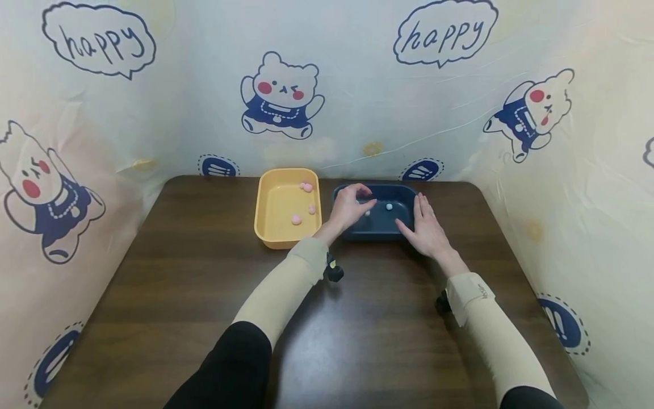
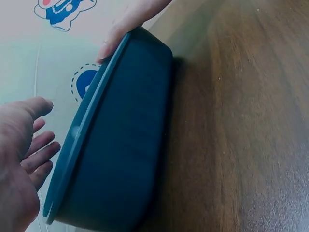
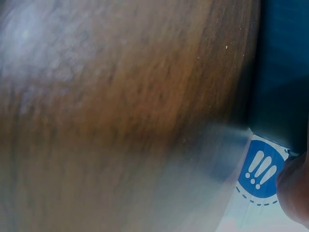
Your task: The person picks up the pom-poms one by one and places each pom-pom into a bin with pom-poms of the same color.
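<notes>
A dark blue tray (image 1: 380, 234) stands at the back of the table, with small pale blue balls (image 1: 389, 207) inside. Over its left part is my left hand (image 1: 349, 207), thumb and fingers apart; in the left wrist view this hand (image 2: 21, 154) shows nothing between them, beside the tray's rim (image 2: 79, 130). At the tray's right end my right hand (image 1: 428, 230) rests with straight fingers along the rim and the thumb toward the front corner. Only a bit of that hand (image 3: 294, 188) shows in the right wrist view.
Left of the blue tray stands a yellow tray (image 1: 271, 232) holding several pink balls (image 1: 296, 219). Both trays sit on a brown wooden table (image 1: 204, 284), close to its back edge. A printed cloth (image 1: 357, 85) hangs behind and at the sides.
</notes>
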`<act>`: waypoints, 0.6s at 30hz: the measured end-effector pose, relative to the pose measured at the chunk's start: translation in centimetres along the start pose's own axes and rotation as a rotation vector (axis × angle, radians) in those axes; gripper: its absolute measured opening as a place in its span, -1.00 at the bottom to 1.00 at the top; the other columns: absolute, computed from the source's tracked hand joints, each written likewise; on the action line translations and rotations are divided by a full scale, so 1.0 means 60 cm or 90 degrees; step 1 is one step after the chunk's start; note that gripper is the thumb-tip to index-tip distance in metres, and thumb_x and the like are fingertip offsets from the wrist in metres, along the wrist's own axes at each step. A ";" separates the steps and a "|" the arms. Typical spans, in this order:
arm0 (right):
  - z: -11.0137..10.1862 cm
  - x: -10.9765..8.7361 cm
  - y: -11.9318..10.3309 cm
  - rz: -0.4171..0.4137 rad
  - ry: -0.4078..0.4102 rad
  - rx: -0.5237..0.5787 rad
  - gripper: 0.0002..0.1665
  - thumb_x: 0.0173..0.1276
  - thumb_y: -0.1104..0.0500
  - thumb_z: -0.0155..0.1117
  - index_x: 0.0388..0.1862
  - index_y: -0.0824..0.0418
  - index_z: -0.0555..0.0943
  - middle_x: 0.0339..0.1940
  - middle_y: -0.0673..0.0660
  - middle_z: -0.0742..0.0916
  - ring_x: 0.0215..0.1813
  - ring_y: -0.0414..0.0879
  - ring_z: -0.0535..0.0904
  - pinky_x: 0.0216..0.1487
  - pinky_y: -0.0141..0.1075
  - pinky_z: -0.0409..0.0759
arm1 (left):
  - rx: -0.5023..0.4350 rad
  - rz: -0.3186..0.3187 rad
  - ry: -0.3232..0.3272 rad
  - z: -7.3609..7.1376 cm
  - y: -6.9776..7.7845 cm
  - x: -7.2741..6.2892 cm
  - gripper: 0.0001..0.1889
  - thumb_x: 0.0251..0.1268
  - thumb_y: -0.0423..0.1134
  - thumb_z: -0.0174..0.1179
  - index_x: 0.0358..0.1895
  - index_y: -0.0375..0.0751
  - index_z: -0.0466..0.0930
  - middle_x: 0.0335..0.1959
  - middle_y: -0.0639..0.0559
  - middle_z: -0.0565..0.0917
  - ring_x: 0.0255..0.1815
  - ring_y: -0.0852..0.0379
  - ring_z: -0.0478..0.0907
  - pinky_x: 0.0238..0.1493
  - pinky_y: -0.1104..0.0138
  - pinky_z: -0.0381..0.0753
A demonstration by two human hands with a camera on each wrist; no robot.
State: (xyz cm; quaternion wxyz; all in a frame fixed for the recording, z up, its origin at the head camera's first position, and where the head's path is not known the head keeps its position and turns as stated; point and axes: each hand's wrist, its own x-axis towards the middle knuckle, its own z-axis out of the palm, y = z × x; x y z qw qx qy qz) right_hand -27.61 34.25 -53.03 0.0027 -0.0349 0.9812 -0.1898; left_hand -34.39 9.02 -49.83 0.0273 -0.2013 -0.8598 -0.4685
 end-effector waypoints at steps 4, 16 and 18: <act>0.001 -0.001 -0.001 0.003 -0.010 0.000 0.29 0.66 -0.52 -0.12 0.84 0.34 -0.33 0.90 0.32 -0.20 0.91 0.31 -0.25 0.86 0.27 -0.07 | 0.005 -0.005 0.001 0.000 -0.009 -0.005 -0.68 0.55 -0.11 0.42 0.19 -0.19 0.75 0.22 -0.11 0.80 0.32 -0.06 0.71 0.48 0.09 0.67; -0.001 -0.002 0.003 0.000 -0.003 -0.005 0.27 0.68 -0.48 -0.10 0.84 0.36 -0.31 0.90 0.35 -0.17 0.91 0.31 -0.24 0.87 0.25 -0.09 | 0.198 0.041 -0.060 -0.050 -0.003 -0.039 -0.51 0.64 0.04 0.29 0.44 -0.12 0.63 0.53 -0.15 0.58 0.59 -0.10 0.50 0.67 0.05 0.51; -0.005 0.000 0.003 -0.003 -0.007 -0.009 0.27 0.68 -0.48 -0.11 0.83 0.36 -0.31 0.90 0.34 -0.18 0.91 0.30 -0.25 0.88 0.23 -0.11 | 0.245 0.046 -0.066 -0.064 -0.008 -0.049 -0.44 0.65 0.10 0.24 0.51 -0.10 0.58 0.64 -0.16 0.50 0.71 -0.13 0.38 0.76 -0.01 0.37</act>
